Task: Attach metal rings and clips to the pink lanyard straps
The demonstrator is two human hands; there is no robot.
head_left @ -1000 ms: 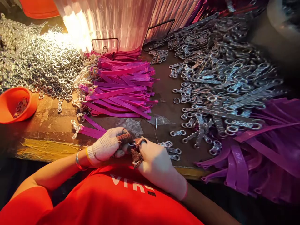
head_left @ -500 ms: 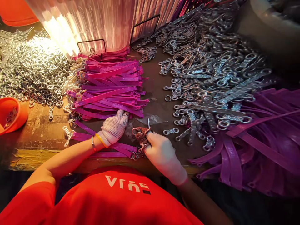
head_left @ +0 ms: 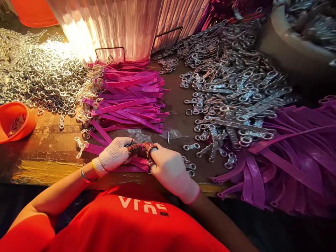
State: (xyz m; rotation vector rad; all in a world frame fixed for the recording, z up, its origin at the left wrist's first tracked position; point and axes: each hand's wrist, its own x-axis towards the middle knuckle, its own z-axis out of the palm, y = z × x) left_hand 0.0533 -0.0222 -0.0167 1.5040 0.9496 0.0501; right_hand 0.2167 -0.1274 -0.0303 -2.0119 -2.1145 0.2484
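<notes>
My gloved left hand (head_left: 118, 153) and gloved right hand (head_left: 166, 166) meet near the table's front edge, fingers closed and fingertips almost touching. Between them shows a small bit of a purple strap end, pinched by both; the rest of it is hidden by the fingers. Under and beside my hands lie a few purple straps (head_left: 94, 149) with silver ring links (head_left: 81, 147) at their left ends. Behind is a pile of purple straps (head_left: 131, 108), laid crosswise. A small curved metal piece (head_left: 168, 138) lies just behind my right hand.
Loose rings (head_left: 52, 80) heap at the left by an orange cup (head_left: 28, 122). Metal links (head_left: 225, 91) cover the right, with more purple straps (head_left: 286, 157) at the front right. A large bucket (head_left: 275, 45) and a ribbed translucent panel (head_left: 126, 28) stand behind.
My left hand has come back from the strap pile toward my right hand and now meets it. My right hand has shifted slightly left, and the curved metal piece now lies apart from it.
</notes>
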